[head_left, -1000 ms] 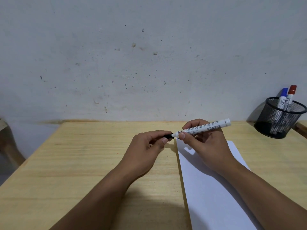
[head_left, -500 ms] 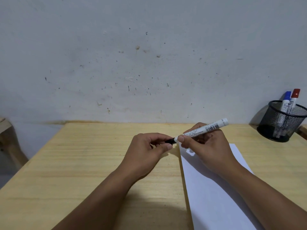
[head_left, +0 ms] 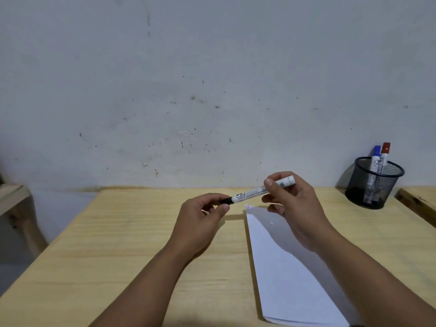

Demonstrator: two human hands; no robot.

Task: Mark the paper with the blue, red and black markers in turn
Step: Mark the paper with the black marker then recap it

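Observation:
A white-barrelled black marker (head_left: 253,192) hangs level above the table, slanting up to the right. My left hand (head_left: 203,218) pinches its black cap end. My right hand (head_left: 295,206) grips the barrel near the far end. Beneath them lies the white paper (head_left: 280,267), with small red marks at its top left corner (head_left: 247,206). The blue marker (head_left: 375,159) and the red marker (head_left: 384,155) stand capped in a black mesh cup (head_left: 374,185) at the back right.
The wooden table (head_left: 132,244) meets a stained grey wall at its far edge. A wooden piece (head_left: 417,204) juts in at the right edge. Another wooden stand (head_left: 14,204) sits off the table's left side.
My right hand has slid along the barrel toward the marker's far end and risen a little. The left hand still pinches the black cap end. The camera has tilted.

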